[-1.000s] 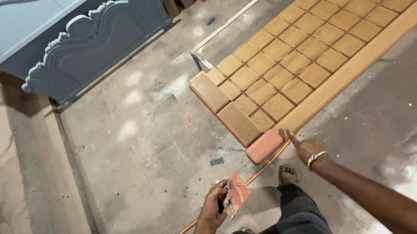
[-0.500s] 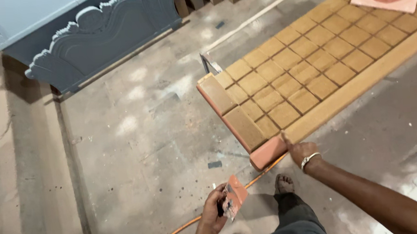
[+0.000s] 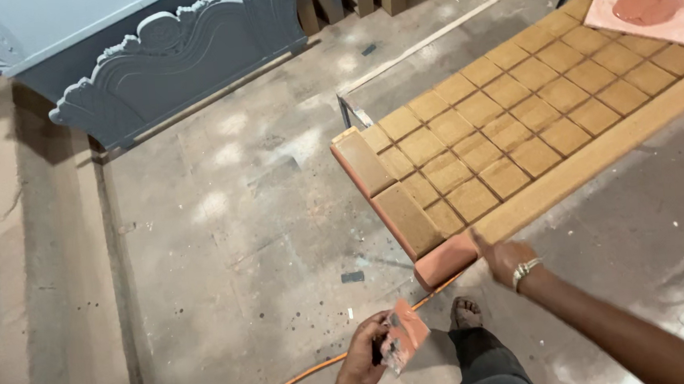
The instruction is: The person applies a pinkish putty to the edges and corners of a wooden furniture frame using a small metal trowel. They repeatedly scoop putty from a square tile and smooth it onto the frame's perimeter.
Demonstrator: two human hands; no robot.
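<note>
A long wooden panel (image 3: 514, 132) carved into a grid of raised squares lies raised above the floor, its near end partly coated in reddish filler. My right hand (image 3: 500, 255), a bracelet on its wrist, rests at the panel's near corner, touching the reddish corner patch (image 3: 443, 259). Lower down, my left hand (image 3: 369, 350) grips a small putty scraper (image 3: 404, 338) smeared with reddish paste, held above the concrete floor.
A square board (image 3: 643, 6) with a blob of reddish paste lies on the panel's far end. A grey carved headboard (image 3: 180, 59) leans at the back left. An orange hose (image 3: 307, 375) runs across the floor by my foot (image 3: 465, 313). A metal frame (image 3: 351, 111) shows under the panel.
The view has shifted so the panel sits more to the right. My right hand has slid along to the panel's corner; the left hand still holds the scraper.
</note>
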